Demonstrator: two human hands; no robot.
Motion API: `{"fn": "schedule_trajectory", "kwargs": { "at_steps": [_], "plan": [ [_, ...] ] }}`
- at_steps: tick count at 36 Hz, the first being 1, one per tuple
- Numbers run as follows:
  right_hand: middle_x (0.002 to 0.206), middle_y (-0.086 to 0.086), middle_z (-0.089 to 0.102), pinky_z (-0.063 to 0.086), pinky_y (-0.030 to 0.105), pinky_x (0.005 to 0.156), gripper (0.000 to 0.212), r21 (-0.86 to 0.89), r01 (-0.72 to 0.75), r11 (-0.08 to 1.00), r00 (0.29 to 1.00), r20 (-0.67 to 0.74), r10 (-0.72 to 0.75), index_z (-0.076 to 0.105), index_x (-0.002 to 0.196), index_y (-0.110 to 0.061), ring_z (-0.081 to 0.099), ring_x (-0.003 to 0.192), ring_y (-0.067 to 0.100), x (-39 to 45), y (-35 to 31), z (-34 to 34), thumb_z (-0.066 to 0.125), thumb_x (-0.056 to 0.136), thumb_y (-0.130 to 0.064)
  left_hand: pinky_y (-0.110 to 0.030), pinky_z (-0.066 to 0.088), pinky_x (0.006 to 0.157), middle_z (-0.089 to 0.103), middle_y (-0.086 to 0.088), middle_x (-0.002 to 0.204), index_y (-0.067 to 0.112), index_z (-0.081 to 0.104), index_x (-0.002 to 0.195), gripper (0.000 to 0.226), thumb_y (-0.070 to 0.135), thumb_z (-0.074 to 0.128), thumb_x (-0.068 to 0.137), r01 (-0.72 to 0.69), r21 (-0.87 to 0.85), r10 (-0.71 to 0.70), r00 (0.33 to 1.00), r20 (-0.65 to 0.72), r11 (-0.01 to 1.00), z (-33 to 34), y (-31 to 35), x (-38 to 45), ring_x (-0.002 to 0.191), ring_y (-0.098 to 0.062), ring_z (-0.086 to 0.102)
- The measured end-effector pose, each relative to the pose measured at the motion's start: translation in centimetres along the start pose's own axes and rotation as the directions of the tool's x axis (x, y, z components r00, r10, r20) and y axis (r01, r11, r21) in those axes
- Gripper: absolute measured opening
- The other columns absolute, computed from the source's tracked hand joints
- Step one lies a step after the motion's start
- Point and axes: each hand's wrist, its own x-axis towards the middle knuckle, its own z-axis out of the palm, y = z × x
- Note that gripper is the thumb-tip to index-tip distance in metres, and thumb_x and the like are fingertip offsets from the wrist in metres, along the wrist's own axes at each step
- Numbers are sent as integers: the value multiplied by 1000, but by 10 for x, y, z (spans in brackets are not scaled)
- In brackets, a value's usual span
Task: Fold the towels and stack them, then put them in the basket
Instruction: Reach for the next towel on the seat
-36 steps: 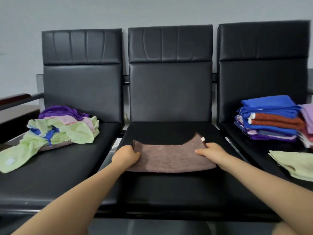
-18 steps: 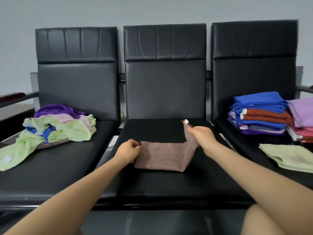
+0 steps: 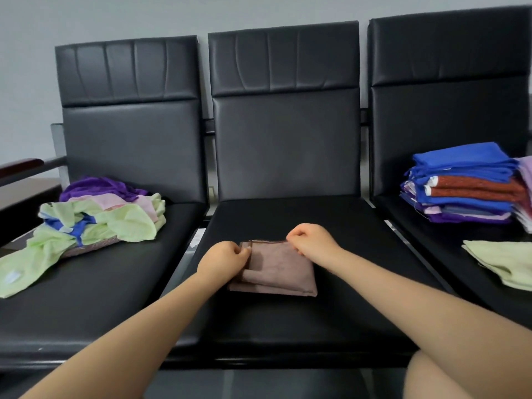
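Pink pile on far right seat cut off by frame edge; no basket in shot. Brown towel, folded to a small square, lies flat on middle seat. Left hand fingers pinch its left edge near the far corner; right hand fingers pinch the far right corner. Unfolded heap on left seat, folded stack w/ green towel in front on right seat.

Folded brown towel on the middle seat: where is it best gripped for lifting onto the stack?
Probably the brown towel by its thick folded near-right edge, from the right side, fingers under and thumb on top; the loose layered edges lie at its left, under the left hand.
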Motion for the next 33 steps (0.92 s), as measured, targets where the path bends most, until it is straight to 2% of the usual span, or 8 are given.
{"fn": "schedule_trajectory", "kwargs": {
  "at_steps": [3,8,12,18,22,28,31,33],
  "plan": [
    [107,-5,61,47,27,75,22,-216,-55,975,998,-40,47,60,113,-22,58,95,13,-1,12,-8,55,91,-28,-28,38,57,57,1,60,16,53,60,45,52,55,86,14,46,-15,1000,15,999,7,9,1,69,-19,60],
    [125,1,54,49,28,81,43,-263,-109,959,994,3,114,49,130,-18,53,96,14,-5,19,-10,57,91,-36,-27,39,59,54,3,59,16,49,57,50,58,66,78,83,1,-83,991,103,997,11,15,6,66,-17,56],
    [121,3,55,51,30,79,50,-179,-162,970,987,-16,162,43,134,-14,59,100,18,-6,17,-10,59,90,-31,-25,34,49,53,2,57,13,49,58,50,55,65,81,74,54,-78,994,82,996,6,17,8,57,-12,50],
    [108,5,57,55,33,82,36,141,-245,959,970,25,244,52,124,-9,61,93,20,-8,15,-11,61,89,-16,-26,35,49,51,0,61,13,47,64,48,53,68,79,132,5,-132,985,112,991,2,18,9,56,-13,48],
    [109,2,55,52,25,73,38,150,-208,967,978,24,206,52,127,-12,58,88,13,-7,18,-11,61,90,-16,-25,35,52,52,3,69,16,49,69,39,47,68,80,130,-21,-125,978,169,991,8,23,6,64,-11,49],
    [117,11,59,51,24,64,50,88,-216,972,976,-5,217,45,136,-10,61,91,20,-5,22,-13,62,91,-24,-26,34,53,52,2,67,17,49,63,33,32,47,93,90,-66,-84,993,88,994,2,19,4,70,-18,52],
    [101,5,62,50,30,68,41,-79,-206,975,978,-9,206,54,123,-13,62,83,19,-4,21,-12,62,89,-34,-24,33,51,48,2,64,14,44,62,33,27,49,92,85,-79,-81,996,48,993,0,16,0,60,-13,45],
    [78,1,57,40,27,59,26,-186,-183,965,982,7,188,58,83,-16,54,67,15,-4,19,-10,62,88,-41,-27,36,56,50,2,67,13,47,68,24,23,52,89,74,-74,-72,997,38,995,0,14,-3,66,-15,50]
  ]
}}
